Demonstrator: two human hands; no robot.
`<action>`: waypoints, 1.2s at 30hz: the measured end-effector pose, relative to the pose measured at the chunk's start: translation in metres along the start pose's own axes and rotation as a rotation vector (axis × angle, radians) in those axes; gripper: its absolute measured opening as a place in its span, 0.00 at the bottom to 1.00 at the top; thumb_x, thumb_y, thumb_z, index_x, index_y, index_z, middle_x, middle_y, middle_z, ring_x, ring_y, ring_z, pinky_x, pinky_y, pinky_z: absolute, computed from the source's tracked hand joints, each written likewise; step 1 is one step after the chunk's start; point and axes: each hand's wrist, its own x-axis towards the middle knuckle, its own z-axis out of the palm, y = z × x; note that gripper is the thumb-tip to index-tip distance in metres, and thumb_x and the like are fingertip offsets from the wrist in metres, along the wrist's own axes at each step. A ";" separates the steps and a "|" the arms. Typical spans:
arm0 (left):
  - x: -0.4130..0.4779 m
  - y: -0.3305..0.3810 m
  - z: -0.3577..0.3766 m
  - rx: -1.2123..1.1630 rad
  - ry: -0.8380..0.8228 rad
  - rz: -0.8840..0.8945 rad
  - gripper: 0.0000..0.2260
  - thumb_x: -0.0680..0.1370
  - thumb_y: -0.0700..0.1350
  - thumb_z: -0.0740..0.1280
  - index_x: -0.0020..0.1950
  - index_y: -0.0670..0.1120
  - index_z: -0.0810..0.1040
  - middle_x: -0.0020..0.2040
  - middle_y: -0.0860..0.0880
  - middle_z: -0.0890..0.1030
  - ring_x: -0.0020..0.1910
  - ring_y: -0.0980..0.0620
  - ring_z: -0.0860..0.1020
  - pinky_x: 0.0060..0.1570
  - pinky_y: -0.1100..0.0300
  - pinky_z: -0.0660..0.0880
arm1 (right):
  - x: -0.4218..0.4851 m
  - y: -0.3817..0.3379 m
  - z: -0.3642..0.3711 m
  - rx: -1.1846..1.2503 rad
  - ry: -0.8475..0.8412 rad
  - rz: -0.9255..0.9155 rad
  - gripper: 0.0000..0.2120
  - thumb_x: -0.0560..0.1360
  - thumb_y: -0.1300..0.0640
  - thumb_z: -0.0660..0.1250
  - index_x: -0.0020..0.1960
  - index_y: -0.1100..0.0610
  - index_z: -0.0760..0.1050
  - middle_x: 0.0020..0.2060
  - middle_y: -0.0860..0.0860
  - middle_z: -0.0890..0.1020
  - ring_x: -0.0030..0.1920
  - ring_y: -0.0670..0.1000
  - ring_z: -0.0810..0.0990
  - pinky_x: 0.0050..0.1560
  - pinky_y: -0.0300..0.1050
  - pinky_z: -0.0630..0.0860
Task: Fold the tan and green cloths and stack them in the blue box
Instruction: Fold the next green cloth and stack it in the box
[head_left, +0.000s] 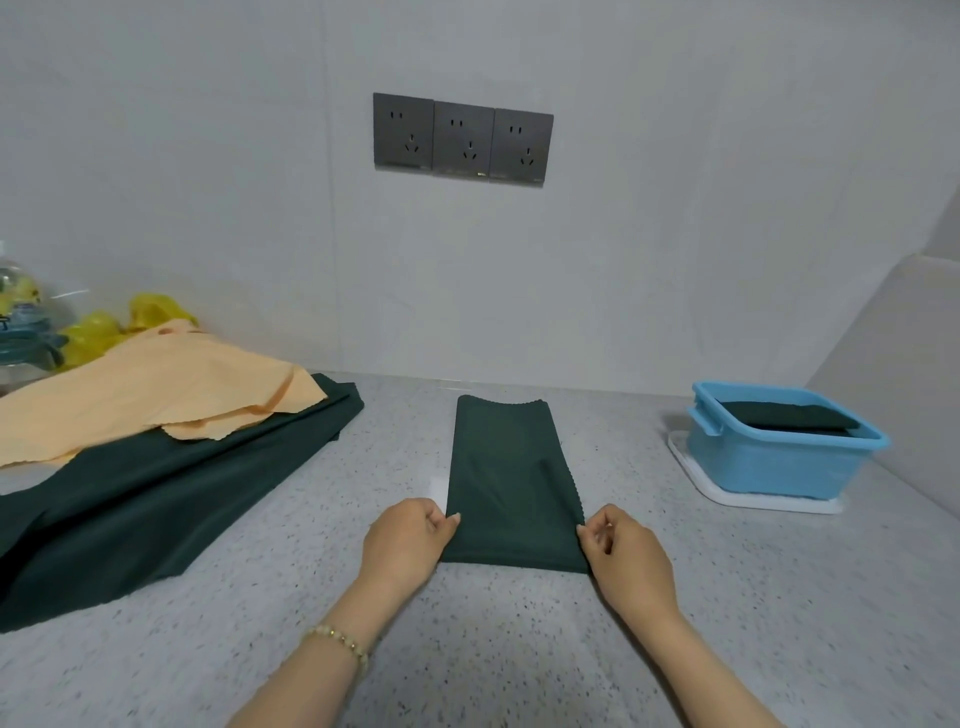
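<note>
1. The folded green cloth (511, 478) lies on the counter (519, 649) straight ahead of the person. It is a narrow strip whose long axis runs away from the body toward the wall.
2. The left hand (405, 540) pinches the strip's near left corner and the right hand (623, 551) pinches its near right corner. Both have their fingers curled on the fabric, and both are equally close to it.
3. The next fold probably carries this near end forward along the strip to its far, scalloped edge.
4. The strip looks dark green, smooth and matte, flat apart from a slight ripple along its right side.
5. The blue box (779, 457) stands well off to the right, nearer the right hand, with another dark green cloth (784, 415) already folded inside.
6. On the left, the tan cloth (145, 395) lies rumpled on top of a spread-out green cloth (156, 493), both unfolded.
</note>
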 end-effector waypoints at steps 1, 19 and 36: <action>0.000 0.001 -0.001 0.016 -0.002 -0.005 0.14 0.79 0.54 0.63 0.37 0.48 0.76 0.32 0.53 0.76 0.33 0.56 0.73 0.33 0.63 0.68 | 0.001 -0.001 0.001 -0.007 0.005 -0.002 0.10 0.77 0.52 0.64 0.38 0.52 0.71 0.28 0.46 0.75 0.28 0.44 0.70 0.27 0.37 0.63; 0.022 0.050 0.034 0.447 -0.130 0.333 0.23 0.84 0.51 0.46 0.79 0.46 0.49 0.79 0.49 0.49 0.78 0.51 0.46 0.76 0.55 0.42 | 0.030 -0.053 0.025 -0.355 -0.272 -0.317 0.22 0.84 0.52 0.45 0.76 0.56 0.55 0.76 0.50 0.57 0.76 0.48 0.52 0.76 0.44 0.47; 0.025 0.013 0.029 0.509 -0.269 0.222 0.31 0.82 0.59 0.43 0.78 0.43 0.39 0.79 0.48 0.40 0.77 0.52 0.41 0.74 0.58 0.39 | 0.035 -0.021 0.030 -0.409 -0.440 -0.199 0.29 0.82 0.44 0.42 0.78 0.56 0.41 0.77 0.50 0.44 0.77 0.47 0.41 0.76 0.44 0.40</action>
